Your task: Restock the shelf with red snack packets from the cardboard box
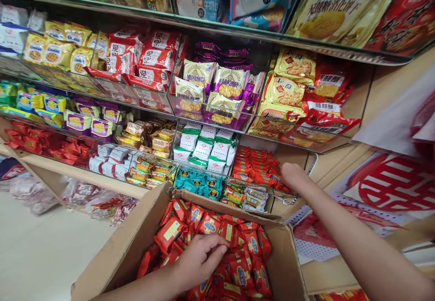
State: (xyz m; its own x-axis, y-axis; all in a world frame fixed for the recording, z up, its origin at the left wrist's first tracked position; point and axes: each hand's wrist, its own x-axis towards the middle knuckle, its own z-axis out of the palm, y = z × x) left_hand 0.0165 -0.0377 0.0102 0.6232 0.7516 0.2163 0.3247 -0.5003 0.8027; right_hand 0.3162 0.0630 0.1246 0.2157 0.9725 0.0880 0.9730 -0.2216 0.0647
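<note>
Left hand [204, 259] is down in the open cardboard box [110, 251], fingers loosely curled over the red snack packets [243, 271] that fill it; can't tell if it's pinching any. Right hand [291, 175] is up at the right end of the row of similar red packets [256, 162] on the shelf, fingers mostly hidden, so no clue how closed it is or whether it has anything.

IMO keep any grip light, 2 or 3 packets max, so nothing inside gets crushed, lay them the same way as the row, and mind the clear shelf front [212, 174], looks easy to snag on.

As for the room: tiered shop shelving, with white-and-green packets [202, 149] left of the red row and teal packets [199, 185] lower down. Pale tile floor [34, 255] at left, plastic bags [79, 192] along the shelf base, red-and-white print [397, 183] off right.
</note>
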